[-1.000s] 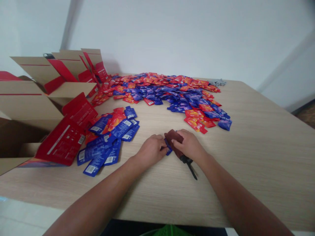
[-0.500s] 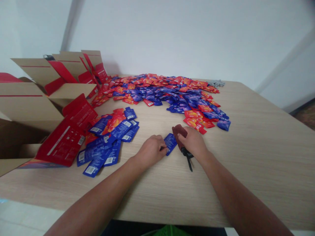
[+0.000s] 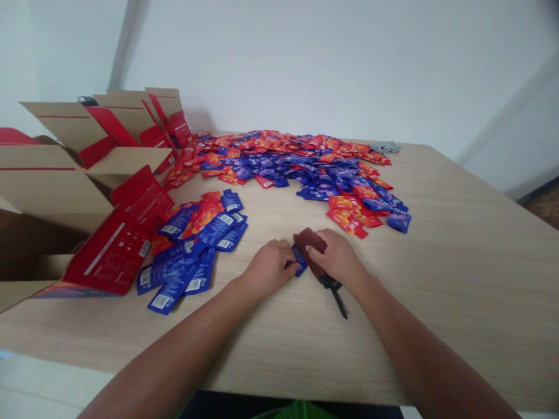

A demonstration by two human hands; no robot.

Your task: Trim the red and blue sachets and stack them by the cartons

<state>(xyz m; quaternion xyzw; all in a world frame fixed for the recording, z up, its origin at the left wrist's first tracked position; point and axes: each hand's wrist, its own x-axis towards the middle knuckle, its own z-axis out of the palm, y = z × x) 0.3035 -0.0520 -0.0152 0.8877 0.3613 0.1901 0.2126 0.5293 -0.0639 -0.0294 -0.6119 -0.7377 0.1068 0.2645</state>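
A blue sachet point(image 3: 300, 263) lies flat on the table between my hands, partly covered. My left hand point(image 3: 274, 263) is closed, its thumb and fingers at the sachet's left edge. My right hand point(image 3: 341, 255) is wrapped round a dark reddish-brown tool point(image 3: 311, 244) with a black end and a thin black tail that points toward me; I cannot make out its kind. The tool's far part lies over the right side of the sachet. Left of my hands is a loose heap of blue and orange sachets point(image 3: 203, 267), many showing barcode labels.
A long pile of red-orange and blue sachets point(image 3: 279, 160) curves across the back of the table point(image 3: 458, 279). Open cardboard boxes point(image 3: 43, 180) with red flaps stand along the left. A grey cloth-like item point(image 3: 385, 148) lies at the back right, near the wall.
My right hand has shifted left with the brown tool, which now covers more of the blue sachet. The tool's black tail has swung toward me. My left hand has stayed in place.
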